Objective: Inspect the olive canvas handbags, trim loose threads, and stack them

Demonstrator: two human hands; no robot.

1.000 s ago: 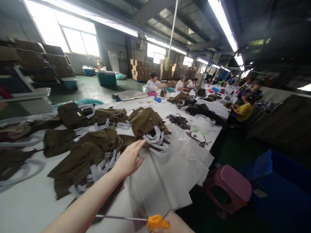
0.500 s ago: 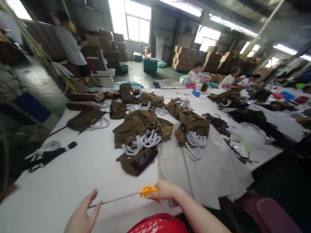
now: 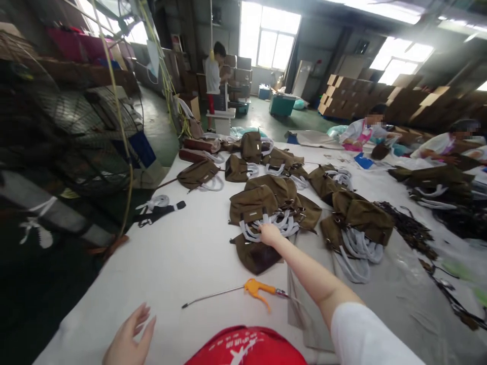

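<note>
My right hand [image 3: 269, 234] reaches forward to a brown bag [image 3: 254, 203] in the middle pile. Its fingers are pinched at the white wrapped handle [image 3: 247, 233] of that bag; the fingertips are partly hidden. Below it lies another brown bag with a dark panel [image 3: 261, 257]. An orange air blow gun [image 3: 262, 289] with a long thin metal nozzle rests on the white table, untouched by either hand. My left hand [image 3: 131, 334] is at the lower left, fingers apart and holding nothing, short of the nozzle tip.
More brown bags [image 3: 363, 215] with white handles lie to the right and behind. Black straps [image 3: 160, 213] sit at the left of the white table [image 3: 198, 253]. A large fan [image 3: 87, 132] stands at the left. Co-workers [image 3: 365, 132] sit across the table.
My right hand has let go of the blow gun, which now lies on the table, and has reached forward to the bag handle. My left hand has come off the nozzle. The view has turned left.
</note>
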